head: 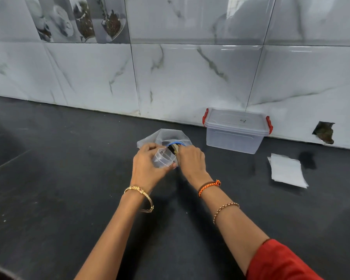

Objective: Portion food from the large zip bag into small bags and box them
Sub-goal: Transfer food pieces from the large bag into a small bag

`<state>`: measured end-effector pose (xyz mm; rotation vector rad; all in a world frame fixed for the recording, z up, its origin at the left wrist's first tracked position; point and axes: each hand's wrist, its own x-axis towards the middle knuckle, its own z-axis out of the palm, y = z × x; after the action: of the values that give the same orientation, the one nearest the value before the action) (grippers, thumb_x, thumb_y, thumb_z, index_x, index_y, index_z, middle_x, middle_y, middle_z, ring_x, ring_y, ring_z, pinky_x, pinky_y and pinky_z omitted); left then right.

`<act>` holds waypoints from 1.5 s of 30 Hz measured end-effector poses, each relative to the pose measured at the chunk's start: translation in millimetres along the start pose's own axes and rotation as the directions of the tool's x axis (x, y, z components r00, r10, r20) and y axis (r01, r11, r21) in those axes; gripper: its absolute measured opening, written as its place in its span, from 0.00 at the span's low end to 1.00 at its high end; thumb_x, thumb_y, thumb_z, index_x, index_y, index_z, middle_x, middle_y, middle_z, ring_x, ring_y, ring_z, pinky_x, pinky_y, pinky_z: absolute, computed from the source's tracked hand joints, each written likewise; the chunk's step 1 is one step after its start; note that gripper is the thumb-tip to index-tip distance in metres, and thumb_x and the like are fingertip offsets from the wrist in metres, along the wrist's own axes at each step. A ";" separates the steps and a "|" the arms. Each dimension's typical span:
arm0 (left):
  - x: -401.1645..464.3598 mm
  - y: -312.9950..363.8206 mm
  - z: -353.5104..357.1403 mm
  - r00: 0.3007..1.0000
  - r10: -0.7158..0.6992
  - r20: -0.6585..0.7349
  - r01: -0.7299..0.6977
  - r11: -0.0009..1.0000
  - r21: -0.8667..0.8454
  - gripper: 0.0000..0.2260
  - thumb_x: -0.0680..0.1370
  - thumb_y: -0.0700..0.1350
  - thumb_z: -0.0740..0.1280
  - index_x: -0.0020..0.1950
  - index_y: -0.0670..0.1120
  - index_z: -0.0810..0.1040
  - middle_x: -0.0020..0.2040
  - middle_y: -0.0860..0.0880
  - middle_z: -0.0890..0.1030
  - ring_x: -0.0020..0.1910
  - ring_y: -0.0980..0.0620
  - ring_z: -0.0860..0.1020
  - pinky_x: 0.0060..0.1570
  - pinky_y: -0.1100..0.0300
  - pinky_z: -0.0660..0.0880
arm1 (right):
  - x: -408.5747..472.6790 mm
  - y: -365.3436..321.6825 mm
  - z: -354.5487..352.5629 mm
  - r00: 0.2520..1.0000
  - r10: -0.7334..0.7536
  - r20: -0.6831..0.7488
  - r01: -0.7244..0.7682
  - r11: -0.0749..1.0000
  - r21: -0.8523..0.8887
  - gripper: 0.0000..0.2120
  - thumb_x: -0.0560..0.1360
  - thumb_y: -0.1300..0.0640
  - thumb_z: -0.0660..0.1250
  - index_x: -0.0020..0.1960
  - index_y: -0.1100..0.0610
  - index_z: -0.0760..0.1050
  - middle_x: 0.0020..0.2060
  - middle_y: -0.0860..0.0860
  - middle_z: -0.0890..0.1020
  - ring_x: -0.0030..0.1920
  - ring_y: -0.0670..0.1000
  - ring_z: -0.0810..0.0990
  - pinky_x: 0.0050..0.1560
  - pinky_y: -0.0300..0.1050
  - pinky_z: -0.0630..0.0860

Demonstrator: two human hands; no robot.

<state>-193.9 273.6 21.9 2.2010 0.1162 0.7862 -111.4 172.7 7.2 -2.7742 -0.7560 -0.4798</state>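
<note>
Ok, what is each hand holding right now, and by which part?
The left hand grips a small clear bag around its body. The right hand pinches a piece of food at the large zip bag's mouth.

food (174, 148) mostly hidden, right sleeve (279, 263) cropped

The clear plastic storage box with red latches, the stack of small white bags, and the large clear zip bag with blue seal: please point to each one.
Clear plastic storage box with red latches (235, 136): head view, front wall.
Stack of small white bags (287, 170): head view, top sheet.
Large clear zip bag with blue seal (166, 135): head view, upper plastic behind the hands.
</note>
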 end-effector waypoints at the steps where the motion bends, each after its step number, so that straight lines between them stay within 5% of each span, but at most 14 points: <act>1: -0.9 -1.5 0.2 1.000 -0.001 0.000 0.001 1.000 -0.025 0.21 0.63 0.41 0.78 0.54 0.40 0.80 0.54 0.48 0.77 0.51 0.57 0.72 0.48 0.76 0.65 | 2.0 -1.4 3.7 1.000 0.018 -0.009 -0.018 1.000 0.025 0.11 0.79 0.61 0.57 0.57 0.62 0.75 0.51 0.58 0.80 0.51 0.57 0.79 0.50 0.48 0.75; 4: -1.9 -9.9 -2.6 0.995 -0.076 -0.057 0.065 0.982 -0.176 0.21 0.62 0.40 0.79 0.53 0.41 0.80 0.54 0.50 0.77 0.51 0.56 0.75 0.49 0.79 0.68 | 5.8 -4.2 8.9 0.998 0.057 0.003 -0.057 0.994 0.091 0.10 0.78 0.60 0.58 0.51 0.62 0.77 0.47 0.58 0.81 0.48 0.58 0.80 0.50 0.50 0.77; 8: 1.6 -26.2 -10.7 0.965 -0.261 0.009 0.239 0.870 -0.432 0.18 0.62 0.40 0.78 0.49 0.48 0.79 0.54 0.45 0.81 0.53 0.48 0.79 0.54 0.56 0.77 | 8.8 -3.5 10.8 0.997 0.082 0.005 -0.082 0.984 0.158 0.09 0.77 0.59 0.61 0.49 0.62 0.78 0.46 0.58 0.82 0.47 0.57 0.80 0.51 0.51 0.78; 16: 2.1 -31.4 -9.1 0.946 -0.318 0.070 0.313 0.829 -0.463 0.11 0.65 0.37 0.76 0.42 0.49 0.80 0.42 0.49 0.82 0.43 0.49 0.80 0.47 0.56 0.78 | 7.0 -12.0 11.3 0.927 0.373 0.039 -0.346 0.810 0.473 0.08 0.74 0.57 0.67 0.41 0.61 0.80 0.36 0.52 0.80 0.36 0.47 0.75 0.36 0.38 0.73; 21: 1.1 -32.9 -11.7 0.937 -0.345 0.056 0.337 0.848 -0.410 0.10 0.65 0.40 0.77 0.41 0.50 0.80 0.41 0.47 0.83 0.42 0.49 0.81 0.45 0.55 0.79 | 3.1 -30.5 11.1 0.809 0.538 0.237 -0.520 0.468 0.715 0.07 0.71 0.59 0.71 0.36 0.61 0.78 0.29 0.48 0.76 0.32 0.48 0.77 0.34 0.42 0.79; 26: -2.5 -34.3 -15.7 0.937 -0.344 0.055 0.341 0.871 -0.355 0.11 0.64 0.41 0.77 0.41 0.51 0.79 0.40 0.50 0.82 0.42 0.51 0.81 0.44 0.56 0.79 | -2.7 -36.5 12.6 0.629 0.553 0.546 -0.569 -0.150 0.809 0.12 0.72 0.69 0.65 0.31 0.61 0.72 0.25 0.53 0.74 0.17 0.43 0.69 0.19 0.33 0.69; 31: -6.8 -38.3 -13.3 0.926 -0.378 0.015 0.360 0.868 -0.342 0.11 0.65 0.40 0.77 0.44 0.47 0.80 0.41 0.49 0.82 0.41 0.53 0.81 0.43 0.60 0.79 | -6.8 -37.3 2.4 0.629 0.489 0.604 -0.464 -0.388 0.797 0.09 0.75 0.70 0.63 0.37 0.60 0.73 0.30 0.54 0.77 0.22 0.43 0.76 0.25 0.32 0.76; 34: -8.3 -35.5 -12.0 0.928 -0.372 -0.011 0.346 0.873 -0.343 0.13 0.65 0.40 0.77 0.48 0.42 0.80 0.42 0.49 0.82 0.40 0.58 0.80 0.39 0.68 0.78 | -11.7 -31.3 -5.2 0.652 0.464 0.599 -0.442 -0.409 0.798 0.07 0.74 0.69 0.64 0.39 0.61 0.74 0.31 0.54 0.78 0.22 0.43 0.77 0.25 0.33 0.76; 38: -9.6 -32.7 -9.9 0.930 -0.364 -0.057 0.330 0.891 -0.311 0.16 0.65 0.41 0.77 0.50 0.41 0.80 0.44 0.47 0.82 0.42 0.54 0.80 0.45 0.60 0.79 | -23.6 -19.4 -12.9 0.671 0.466 0.576 -0.450 -0.362 0.816 0.05 0.74 0.68 0.66 0.39 0.62 0.75 0.30 0.54 0.78 0.21 0.42 0.75 0.25 0.33 0.76; 45: -31.0 -16.9 -2.8 0.961 -0.171 -0.215 0.157 0.984 -0.083 0.21 0.64 0.42 0.78 0.55 0.42 0.79 0.56 0.45 0.74 0.56 0.49 0.73 0.55 0.62 0.68 | -53.4 9.1 -24.2 0.682 0.557 0.474 -0.456 -0.183 0.871 0.08 0.75 0.64 0.66 0.36 0.61 0.76 0.27 0.53 0.74 0.23 0.43 0.71 0.22 0.32 0.72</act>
<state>-217.6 277.1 -4.1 2.0068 0.3742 0.9259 -156.1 133.7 8.8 -1.3558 0.2330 0.1607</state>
